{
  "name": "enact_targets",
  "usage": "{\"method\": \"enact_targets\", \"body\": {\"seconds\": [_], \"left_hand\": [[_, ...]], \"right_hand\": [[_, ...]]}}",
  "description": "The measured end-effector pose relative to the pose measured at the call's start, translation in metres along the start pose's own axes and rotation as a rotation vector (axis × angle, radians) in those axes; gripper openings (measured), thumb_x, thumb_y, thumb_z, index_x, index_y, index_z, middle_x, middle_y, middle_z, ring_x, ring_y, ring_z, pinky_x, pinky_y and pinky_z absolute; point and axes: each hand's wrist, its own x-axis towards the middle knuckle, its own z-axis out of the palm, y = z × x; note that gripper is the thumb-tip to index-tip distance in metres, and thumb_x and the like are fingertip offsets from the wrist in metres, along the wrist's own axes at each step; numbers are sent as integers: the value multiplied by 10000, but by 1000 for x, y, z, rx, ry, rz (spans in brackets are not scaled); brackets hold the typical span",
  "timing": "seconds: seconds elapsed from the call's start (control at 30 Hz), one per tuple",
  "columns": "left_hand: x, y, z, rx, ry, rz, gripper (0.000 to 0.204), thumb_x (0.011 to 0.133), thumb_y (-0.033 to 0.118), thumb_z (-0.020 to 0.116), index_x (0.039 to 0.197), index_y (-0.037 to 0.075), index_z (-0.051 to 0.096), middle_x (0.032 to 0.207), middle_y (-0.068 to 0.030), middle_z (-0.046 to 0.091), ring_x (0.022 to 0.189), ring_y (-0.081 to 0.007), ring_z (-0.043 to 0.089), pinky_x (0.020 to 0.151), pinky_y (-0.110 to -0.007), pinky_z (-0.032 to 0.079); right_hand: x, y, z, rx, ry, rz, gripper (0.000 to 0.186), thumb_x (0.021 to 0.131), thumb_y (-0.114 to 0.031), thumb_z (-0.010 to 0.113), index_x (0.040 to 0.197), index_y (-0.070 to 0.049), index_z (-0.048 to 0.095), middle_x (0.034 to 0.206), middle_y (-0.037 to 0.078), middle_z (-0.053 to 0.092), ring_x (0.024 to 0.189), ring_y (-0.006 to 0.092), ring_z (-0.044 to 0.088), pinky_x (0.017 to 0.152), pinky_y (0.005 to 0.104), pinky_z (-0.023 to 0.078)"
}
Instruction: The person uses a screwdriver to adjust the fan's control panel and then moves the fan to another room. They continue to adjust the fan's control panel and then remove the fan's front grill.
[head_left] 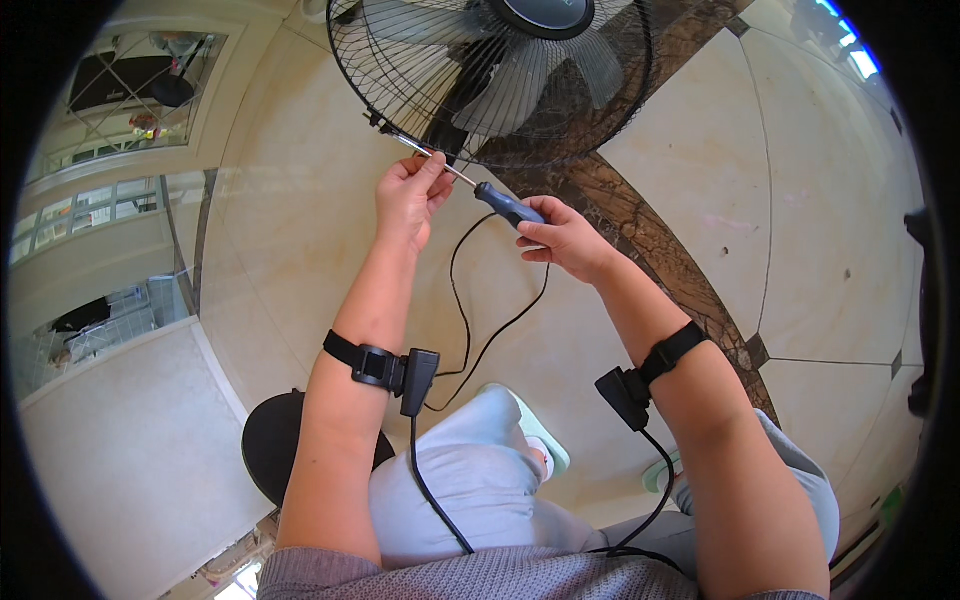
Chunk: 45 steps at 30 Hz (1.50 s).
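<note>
A screwdriver (508,205) with a blue-grey handle slants up and left toward a standing fan (512,95). My right hand (568,240) is closed round the handle. My left hand (408,200) pinches the metal shaft farther up. The shaft's far end meets a small black clip (376,122) on the lower left rim of the fan's wire guard; whether the tip sits in a screw is too small to tell. Grey blades and a round dark hub show through the guard.
A thin black cord (455,290) loops over the tiled floor below my hands. At left stand a pale cabinet (130,430) and a round black seat (268,445). Black straps with small devices and cables circle both my forearms. A brown marble band (640,215) crosses the floor.
</note>
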Motion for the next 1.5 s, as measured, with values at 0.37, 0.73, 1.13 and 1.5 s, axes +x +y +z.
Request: {"method": "enact_targets", "body": {"seconds": [0.37, 0.73, 1.13, 1.5], "left_hand": [[0, -1, 2, 40, -26, 54, 55, 808, 69, 592, 835, 37, 558, 775, -58, 610, 668, -130, 597, 631, -243, 485], [0, -1, 5, -29, -28, -1, 73, 794, 55, 610, 821, 52, 542, 768, -63, 612, 704, -145, 599, 627, -274, 487], [-1, -3, 7, -49, -3, 41, 85, 812, 92, 605, 846, 49, 541, 790, -70, 615, 721, -149, 598, 648, -271, 477], [-4, -1, 3, -35, -27, 6, 90, 809, 116, 611, 844, 65, 546, 820, -60, 624, 744, -141, 596, 668, -269, 471]], "right_hand": [[-1, -5, -1, -8, 23, 59, 299, 846, -221, 553, 1086, -65, 465, 947, 19, 503, 822, 126, 529, 710, 300, 501], [0, -7, -2, -74, 38, -13, 279, 846, -196, 552, 1087, -68, 494, 945, 13, 510, 838, 116, 514, 733, 302, 495], [0, -2, 2, -19, 19, -5, 279, 848, -226, 564, 1088, -94, 513, 938, -3, 514, 877, 108, 511, 744, 308, 486], [2, 2, 0, -98, 31, 61, 337, 822, -266, 593, 1055, -48, 482, 897, 33, 498, 729, 108, 534, 616, 274, 483]]}}
